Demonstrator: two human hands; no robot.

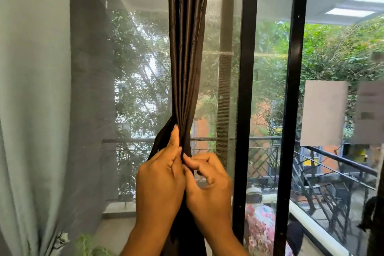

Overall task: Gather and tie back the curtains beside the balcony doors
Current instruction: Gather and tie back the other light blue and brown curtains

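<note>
Pale curtain [31, 110] hangs loose at far left. Centre, the dark curtain [187, 58] is bunched into a narrow column before the screen door [141, 68]; left hand [160, 181] clamps it, right hand [207, 183] pinches alongside, likely holding folds tight for tying

Bright daylight coming in through the glass [270, 89] from 12 and 3 o'clock. Dark, shiny curtain [187, 48] against the glow. Soft and hazy behind the mesh screen [135, 68] (trees look milky). Bent lines near the edges. Slightly blurry right hand [209, 189].
</note>
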